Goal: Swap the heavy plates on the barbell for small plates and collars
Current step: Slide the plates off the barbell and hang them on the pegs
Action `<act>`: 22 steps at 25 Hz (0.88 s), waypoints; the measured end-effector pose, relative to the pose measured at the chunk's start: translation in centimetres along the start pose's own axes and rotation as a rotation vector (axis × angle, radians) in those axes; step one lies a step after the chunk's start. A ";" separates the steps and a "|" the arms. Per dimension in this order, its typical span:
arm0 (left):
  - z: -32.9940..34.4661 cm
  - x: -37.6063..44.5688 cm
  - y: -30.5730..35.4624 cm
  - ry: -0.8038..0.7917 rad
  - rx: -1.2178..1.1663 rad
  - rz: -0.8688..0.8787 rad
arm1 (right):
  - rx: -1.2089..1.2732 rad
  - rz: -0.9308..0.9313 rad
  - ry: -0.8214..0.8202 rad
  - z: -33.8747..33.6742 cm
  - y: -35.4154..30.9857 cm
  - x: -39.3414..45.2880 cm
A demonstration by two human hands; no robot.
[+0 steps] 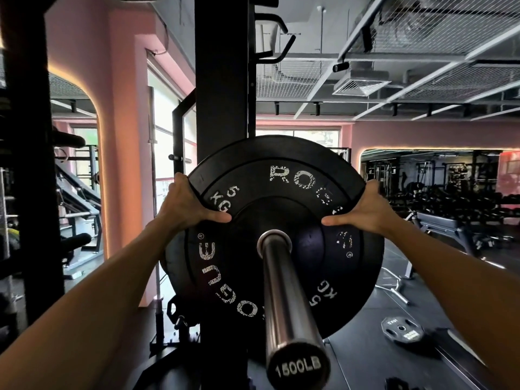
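Head view: black 5 KG bumper plate (284, 237) sits on the chrome barbell sleeve (284, 291), whose end cap reads 1500LB, with the left hand (185, 205) and right hand (363, 208) gripping its opposite rims, thumbs laid flat on the face and the other fingers wrapped behind the edge. Directly behind the plate stands the black rack upright (222, 80). Around: a smaller black plate (401, 330) flat on the dark floor at right, a padded bench (441, 222) beyond it.
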State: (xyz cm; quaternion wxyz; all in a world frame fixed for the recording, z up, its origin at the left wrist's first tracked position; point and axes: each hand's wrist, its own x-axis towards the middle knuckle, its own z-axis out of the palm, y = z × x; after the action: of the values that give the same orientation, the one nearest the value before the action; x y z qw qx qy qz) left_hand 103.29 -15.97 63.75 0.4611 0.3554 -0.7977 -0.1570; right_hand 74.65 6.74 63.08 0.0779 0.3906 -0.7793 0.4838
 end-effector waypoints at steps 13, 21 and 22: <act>-10.2 -14.0 5.9 0.050 -0.015 0.008 | -0.004 -0.039 0.025 -8.6 -3.8 -15.9; -17.6 -23.6 9.5 0.086 -0.085 -0.002 | -0.012 -0.053 0.030 -14.2 -6.7 -25.9; -18.6 -24.4 9.7 0.090 -0.094 -0.009 | -0.018 -0.058 0.027 -14.8 -7.3 -26.8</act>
State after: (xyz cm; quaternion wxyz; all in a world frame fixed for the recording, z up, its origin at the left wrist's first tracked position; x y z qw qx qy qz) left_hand 122.80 9.63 63.86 0.5121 0.3438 -0.7662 -0.1801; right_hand 94.20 31.42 62.44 0.1062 0.4058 -0.7708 0.4795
